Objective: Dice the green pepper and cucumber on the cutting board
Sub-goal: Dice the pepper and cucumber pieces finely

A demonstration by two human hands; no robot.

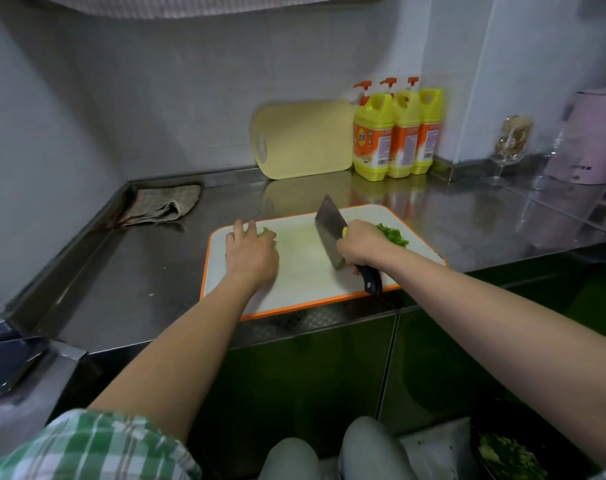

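Observation:
A white cutting board [305, 275] with an orange rim lies on the steel counter. My left hand [251, 252] rests over a small pale green vegetable piece [267, 232] at the board's far left; most of that piece is hidden under the fingers. My right hand [362, 244] grips the dark handle of a cleaver [329, 237], whose blade stands edge-down on the middle of the board. Behind my right hand sits a pile of chopped green pieces [393, 234] at the board's far right.
A yellow spare board [303, 140] leans on the wall beside three yellow detergent bottles [395, 133]. A folded cloth [163, 204] lies at the counter's left back. A glass [509, 147] and pink kettle [589, 136] stand right. A bowl of greens [506, 455] sits low right.

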